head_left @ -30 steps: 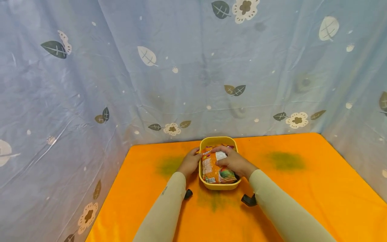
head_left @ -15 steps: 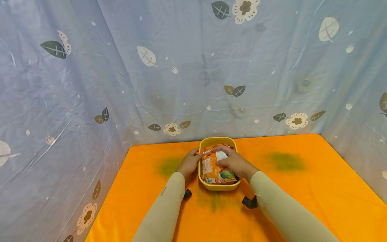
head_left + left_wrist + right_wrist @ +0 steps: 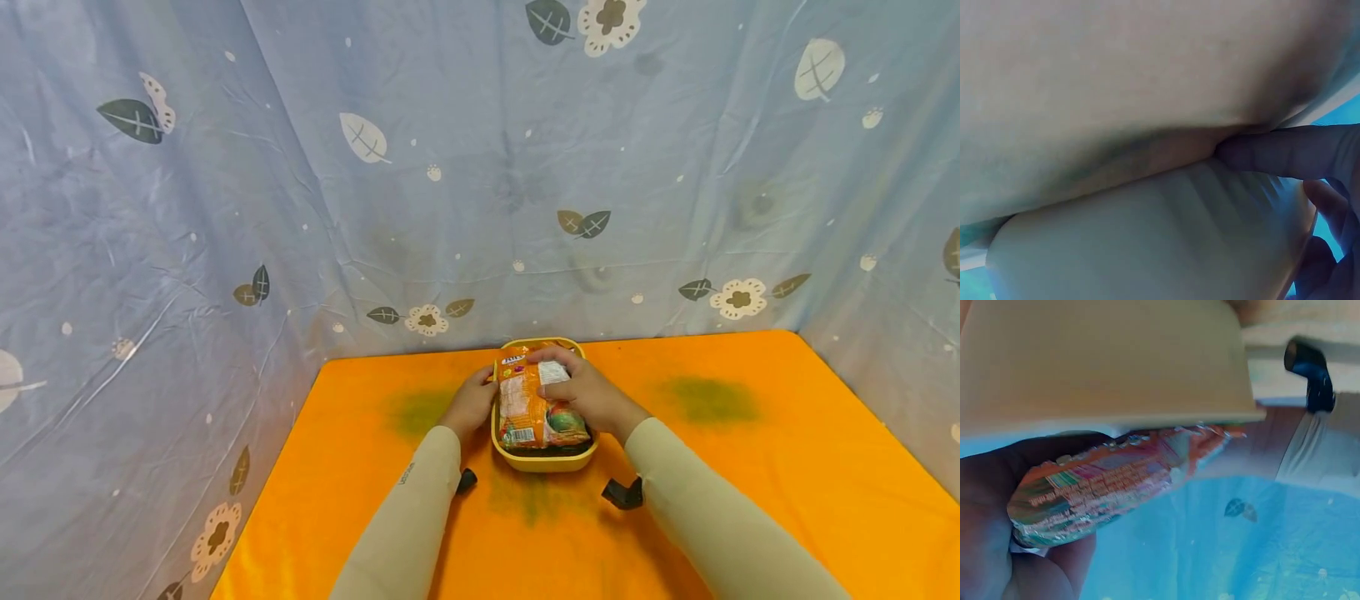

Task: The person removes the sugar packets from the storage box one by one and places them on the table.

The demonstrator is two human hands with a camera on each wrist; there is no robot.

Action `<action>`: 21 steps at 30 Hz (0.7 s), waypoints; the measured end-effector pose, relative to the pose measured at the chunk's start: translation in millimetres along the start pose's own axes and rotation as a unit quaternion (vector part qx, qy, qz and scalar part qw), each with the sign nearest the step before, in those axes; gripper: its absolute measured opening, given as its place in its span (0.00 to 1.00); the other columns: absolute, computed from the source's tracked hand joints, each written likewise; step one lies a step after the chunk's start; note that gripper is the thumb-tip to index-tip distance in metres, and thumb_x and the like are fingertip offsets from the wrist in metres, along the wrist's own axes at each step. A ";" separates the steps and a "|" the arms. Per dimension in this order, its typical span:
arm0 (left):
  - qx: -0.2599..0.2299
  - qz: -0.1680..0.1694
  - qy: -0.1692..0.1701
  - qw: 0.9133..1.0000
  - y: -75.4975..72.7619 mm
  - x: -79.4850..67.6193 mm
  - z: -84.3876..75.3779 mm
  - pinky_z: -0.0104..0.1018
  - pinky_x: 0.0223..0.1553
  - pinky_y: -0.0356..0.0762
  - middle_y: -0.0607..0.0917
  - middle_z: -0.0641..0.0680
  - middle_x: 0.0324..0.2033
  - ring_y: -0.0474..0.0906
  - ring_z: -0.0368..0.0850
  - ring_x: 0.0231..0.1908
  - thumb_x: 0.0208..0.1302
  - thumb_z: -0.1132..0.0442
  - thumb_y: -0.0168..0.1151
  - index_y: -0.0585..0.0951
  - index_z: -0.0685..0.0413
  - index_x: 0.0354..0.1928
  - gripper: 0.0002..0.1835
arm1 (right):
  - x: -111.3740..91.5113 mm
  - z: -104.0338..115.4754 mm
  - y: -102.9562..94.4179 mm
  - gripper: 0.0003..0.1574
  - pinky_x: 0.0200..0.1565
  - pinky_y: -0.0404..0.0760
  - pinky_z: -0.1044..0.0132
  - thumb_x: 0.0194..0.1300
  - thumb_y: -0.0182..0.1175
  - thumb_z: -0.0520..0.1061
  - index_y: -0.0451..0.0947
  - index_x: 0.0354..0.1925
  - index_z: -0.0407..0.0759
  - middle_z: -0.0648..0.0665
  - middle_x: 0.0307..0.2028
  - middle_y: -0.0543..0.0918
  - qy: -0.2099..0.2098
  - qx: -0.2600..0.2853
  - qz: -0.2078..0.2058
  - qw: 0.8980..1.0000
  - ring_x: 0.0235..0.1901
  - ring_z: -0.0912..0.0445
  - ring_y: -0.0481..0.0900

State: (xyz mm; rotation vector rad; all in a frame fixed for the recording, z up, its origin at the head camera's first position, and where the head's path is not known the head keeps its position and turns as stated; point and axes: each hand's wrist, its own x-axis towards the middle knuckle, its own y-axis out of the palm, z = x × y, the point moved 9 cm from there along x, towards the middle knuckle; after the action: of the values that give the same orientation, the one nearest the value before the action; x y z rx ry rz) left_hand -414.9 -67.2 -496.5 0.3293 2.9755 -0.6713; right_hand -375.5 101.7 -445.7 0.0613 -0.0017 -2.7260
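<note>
A yellow rounded container (image 3: 545, 464) stands on the orange tabletop near its back edge. My left hand (image 3: 470, 403) holds the container's left side by the rim; in the left wrist view its fingers (image 3: 1291, 152) lie against the pale wall (image 3: 1147, 244). My right hand (image 3: 592, 395) grips an orange plastic packet (image 3: 517, 404) with printed fruit and a barcode, thumb and fingers spread across its right side. The packet sits at the container's mouth, raised at its near end. In the right wrist view the packet (image 3: 1097, 494) is between thumb and fingers, beside the container wall (image 3: 1104, 362).
Other wrapped contents show beneath the packet, mostly hidden by it. A blue-grey curtain (image 3: 465, 192) with leaves and flowers closes off the back and sides. Black fittings (image 3: 624, 493) stick out by both wrists. Greenish stains (image 3: 712, 400) mark the orange cloth.
My right hand has lifted the orange packet a little within the container, and a dark gap now shows below its near end. My left hand has stayed at the rim.
</note>
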 end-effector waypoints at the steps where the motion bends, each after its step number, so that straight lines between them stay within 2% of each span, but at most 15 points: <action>1: 0.006 -0.001 0.000 1.000 -0.1 -0.2 -0.2 0.47 0.61 0.64 0.75 0.48 0.59 0.68 0.47 0.58 0.72 0.46 0.46 0.69 0.43 0.68 0.25 | -1.0 3.8 0.0 0.30 0.40 0.81 0.50 0.63 0.63 0.35 0.71 0.61 0.52 0.40 0.59 0.67 -0.002 0.006 0.002 1.000 0.41 0.41 0.79; 7: 0.019 0.001 0.000 1.000 0.7 -1.8 -0.5 0.49 0.64 0.58 0.71 0.48 0.63 0.63 0.48 0.63 0.71 0.40 0.45 0.67 0.41 0.69 0.29 | -3.0 12.9 0.0 0.32 0.43 0.80 0.47 0.62 0.63 0.35 0.70 0.62 0.53 0.35 0.57 0.69 0.009 0.039 0.022 0.999 0.44 0.39 0.78; 12: 0.024 0.000 0.007 1.000 1.2 -2.3 -2.0 0.48 0.62 0.61 0.73 0.49 0.61 0.66 0.48 0.61 0.73 0.46 0.45 0.68 0.43 0.69 0.26 | -1.9 10.4 -6.9 0.32 0.43 0.80 0.47 0.62 0.63 0.35 0.70 0.62 0.53 0.35 0.57 0.69 0.012 0.042 0.023 0.999 0.45 0.39 0.78; 17: 0.035 -0.005 0.008 0.999 0.1 -2.2 -2.1 0.46 0.61 0.63 0.74 0.51 0.60 0.69 0.48 0.58 0.73 0.49 0.46 0.68 0.44 0.68 0.24 | -4.3 15.1 -16.9 0.31 0.40 0.80 0.52 0.61 0.65 0.37 0.71 0.61 0.54 0.43 0.61 0.65 -0.006 -0.009 0.013 1.000 0.40 0.42 0.76; 21: 0.020 0.000 0.001 1.000 0.3 -4.3 -2.0 0.47 0.59 0.67 0.75 0.51 0.58 0.72 0.48 0.56 0.74 0.50 0.45 0.68 0.43 0.68 0.24 | -6.6 18.9 -25.5 0.31 0.41 0.80 0.53 0.61 0.66 0.41 0.71 0.61 0.54 0.50 0.65 0.58 -0.014 -0.052 0.004 0.999 0.42 0.41 0.74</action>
State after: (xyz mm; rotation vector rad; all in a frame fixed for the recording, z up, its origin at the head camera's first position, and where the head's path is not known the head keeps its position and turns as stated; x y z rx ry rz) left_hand -410.7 -67.0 -494.3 0.3319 2.9681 -0.7333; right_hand -380.5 127.5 -426.8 -0.0067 0.1309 -2.7131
